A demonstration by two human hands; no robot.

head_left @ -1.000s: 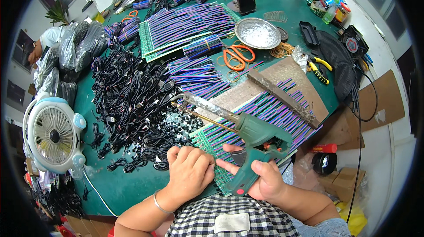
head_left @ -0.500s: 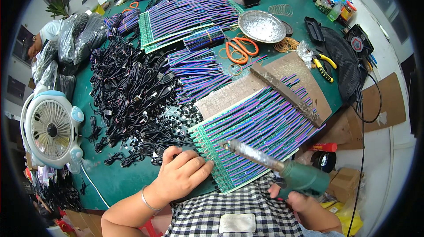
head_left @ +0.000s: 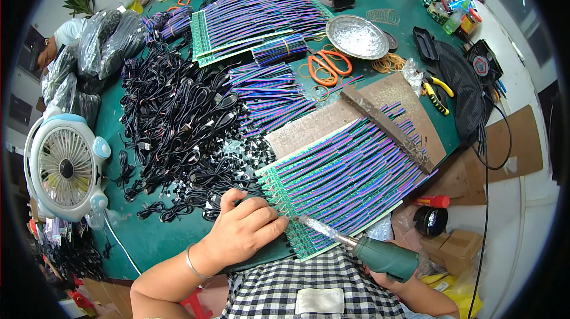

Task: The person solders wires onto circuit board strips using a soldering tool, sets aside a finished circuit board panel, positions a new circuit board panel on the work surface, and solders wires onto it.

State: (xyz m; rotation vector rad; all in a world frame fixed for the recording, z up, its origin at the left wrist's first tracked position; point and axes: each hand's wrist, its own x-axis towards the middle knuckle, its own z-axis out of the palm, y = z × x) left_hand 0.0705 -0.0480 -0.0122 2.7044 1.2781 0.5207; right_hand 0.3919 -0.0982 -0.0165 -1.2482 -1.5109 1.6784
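Observation:
A green circuit board panel lies in front of me, covered with rows of blue, pink and black wires that run up to the right. My left hand is at its left edge, fingers curled together with the fingertips against the edge pads; whatever they pinch is hidden. In my right hand is a soldering iron with a thick green handle and a metal barrel, its tip close to the left fingertips. A brown bar lies across the wires' far ends.
Black cables heap up left of the panel, beside a white and blue fan. Behind are loose wires, another wired panel, orange scissors, a metal dish and yellow pliers. A brown board lies under the panel.
The soldering iron has swung left and down in my right hand, bringing its tip to the left fingertips at the panel edge. My left hand stays nearly in place.

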